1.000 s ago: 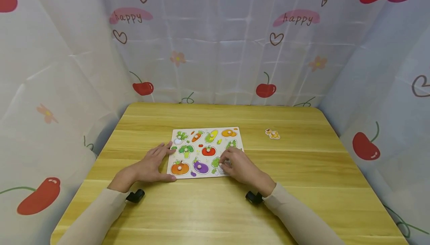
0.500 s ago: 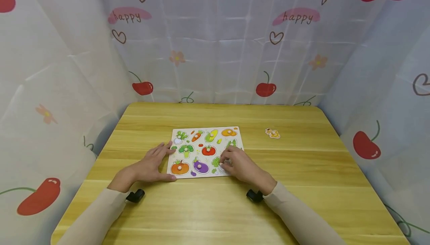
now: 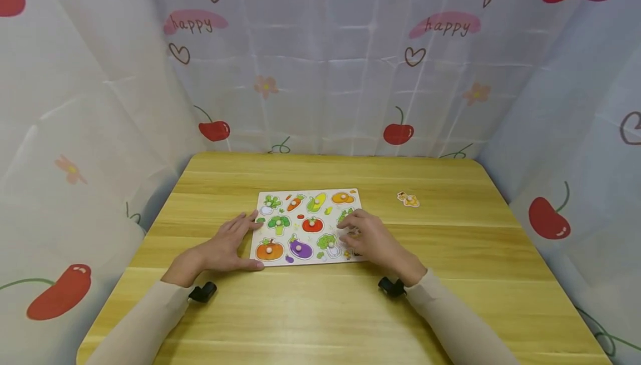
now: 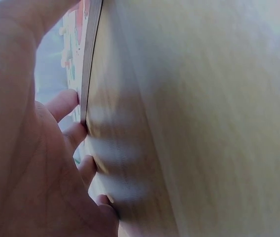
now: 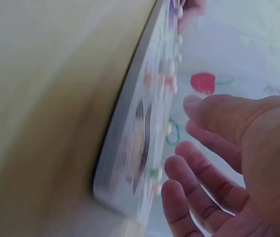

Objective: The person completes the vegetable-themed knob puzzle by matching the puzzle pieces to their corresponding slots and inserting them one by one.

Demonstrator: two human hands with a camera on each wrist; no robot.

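Observation:
A white vegetable knob puzzle board lies flat on the table, bearing several pieces with round knobs. My left hand rests against its left edge, fingers spread, thumb at the near corner. Above the board's right side hovers my right hand, loosely bent, holding nothing; the right wrist view shows its fingers apart from the knobs. Just left of it sits a leafy green-and-white cabbage piece. A dark-marked recess shows near the board's corner, partly covered by the right hand in the head view.
A small yellow-tan knobbed piece lies on the wooden table, right of the board and apart from it. White curtains printed with cherries enclose the table's back and sides.
My right hand has let go of the cabbage piece's knob and shifted a little to the right, its fingers parting. The cabbage piece stays in the board. My left hand has not moved.

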